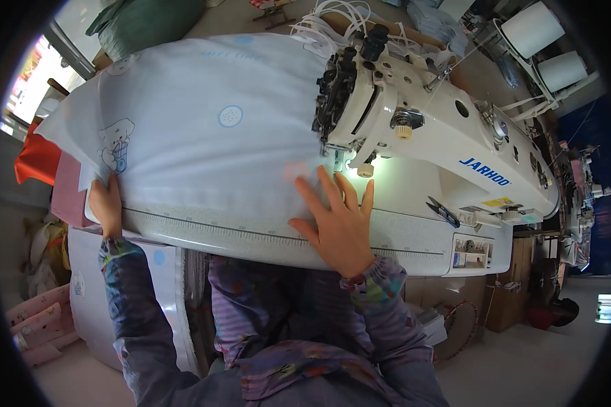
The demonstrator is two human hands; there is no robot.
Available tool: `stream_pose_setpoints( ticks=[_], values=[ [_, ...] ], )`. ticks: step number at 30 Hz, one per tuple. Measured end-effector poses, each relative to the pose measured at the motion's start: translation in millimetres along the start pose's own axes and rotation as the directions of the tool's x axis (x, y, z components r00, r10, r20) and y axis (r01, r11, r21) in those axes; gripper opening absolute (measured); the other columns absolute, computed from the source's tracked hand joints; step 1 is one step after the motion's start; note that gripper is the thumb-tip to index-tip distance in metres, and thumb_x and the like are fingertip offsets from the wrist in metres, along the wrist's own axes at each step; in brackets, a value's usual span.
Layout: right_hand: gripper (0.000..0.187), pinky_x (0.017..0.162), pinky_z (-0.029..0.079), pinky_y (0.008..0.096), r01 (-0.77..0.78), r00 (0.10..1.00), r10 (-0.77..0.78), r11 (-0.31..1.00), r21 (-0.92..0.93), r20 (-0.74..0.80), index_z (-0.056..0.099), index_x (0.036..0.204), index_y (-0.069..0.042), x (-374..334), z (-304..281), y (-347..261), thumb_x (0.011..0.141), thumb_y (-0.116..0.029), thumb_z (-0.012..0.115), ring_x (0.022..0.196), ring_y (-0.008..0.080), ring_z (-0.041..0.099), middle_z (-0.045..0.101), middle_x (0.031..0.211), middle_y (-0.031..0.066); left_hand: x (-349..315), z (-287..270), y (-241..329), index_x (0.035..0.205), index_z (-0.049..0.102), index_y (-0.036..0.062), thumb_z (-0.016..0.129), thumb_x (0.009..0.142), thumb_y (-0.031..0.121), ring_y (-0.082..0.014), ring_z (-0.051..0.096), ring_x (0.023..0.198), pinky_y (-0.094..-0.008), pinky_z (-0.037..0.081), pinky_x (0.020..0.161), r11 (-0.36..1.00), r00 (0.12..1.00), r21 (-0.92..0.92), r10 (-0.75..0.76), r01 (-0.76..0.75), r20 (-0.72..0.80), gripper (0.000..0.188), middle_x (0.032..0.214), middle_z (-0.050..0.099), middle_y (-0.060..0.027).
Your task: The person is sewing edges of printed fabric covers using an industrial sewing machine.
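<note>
A pale blue-white printed cloth point(183, 115) with cartoon animals and round motifs covers the left part of the sewing table. My left hand point(106, 207) pinches the cloth's near left edge, its fingertips partly hidden by a fold. My right hand point(343, 227) lies open with spread fingers, touching the cloth's right edge and the table just in front of the lit needle area. Its fingertips are close to the presser foot of the white sewing machine point(448, 129), where the cloth's far right side runs in behind the machine head.
Black thread snips point(443, 211) lie on the machine bed, right of my right hand. A ruler strip point(251, 230) runs along the table's front edge. A small parts tray point(472, 252) is set into the right corner. White thread cones point(533, 30) stand at the back right.
</note>
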State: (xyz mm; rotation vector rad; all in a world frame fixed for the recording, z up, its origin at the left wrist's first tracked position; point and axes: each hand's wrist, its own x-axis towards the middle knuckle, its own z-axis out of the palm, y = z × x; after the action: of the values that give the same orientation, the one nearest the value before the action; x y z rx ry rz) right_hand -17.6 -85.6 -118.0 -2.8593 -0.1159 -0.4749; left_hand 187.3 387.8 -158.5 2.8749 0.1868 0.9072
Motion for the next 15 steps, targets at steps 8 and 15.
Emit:
stream_pose_setpoints(
  ticks=[8,15],
  values=[
    [0.058,0.111,0.022,0.0719,-0.022,0.999,0.022,1.000,-0.018,-0.039,0.057,0.143,-0.021,-0.9,-0.3,8.9,0.092,-0.048,0.066,0.134,0.0372,0.044,0.047,0.149,0.0116,-124.3,-78.2,6.6,0.108,0.063,-0.0076,0.070,0.096,0.024,-0.0420,0.067,0.086,-0.0458,0.052,0.077,0.989,0.991,-0.088,-0.111,0.118,0.074,0.035,0.096,0.068,-0.0290],
    [0.054,0.112,0.028,0.0655,0.000,0.998,0.000,1.000,-0.006,-0.062,0.060,0.139,-0.016,-23.6,-5.3,-3.7,0.092,-0.043,0.068,0.135,0.0381,0.043,0.047,0.148,0.0147,-245.2,-68.6,-8.3,0.146,0.044,-0.0049,0.064,0.099,0.013,-0.0365,0.053,0.129,-0.0387,0.041,0.107,0.925,0.986,-0.349,-0.118,0.152,0.117,0.054,0.145,0.052,-0.0249]
  ],
)
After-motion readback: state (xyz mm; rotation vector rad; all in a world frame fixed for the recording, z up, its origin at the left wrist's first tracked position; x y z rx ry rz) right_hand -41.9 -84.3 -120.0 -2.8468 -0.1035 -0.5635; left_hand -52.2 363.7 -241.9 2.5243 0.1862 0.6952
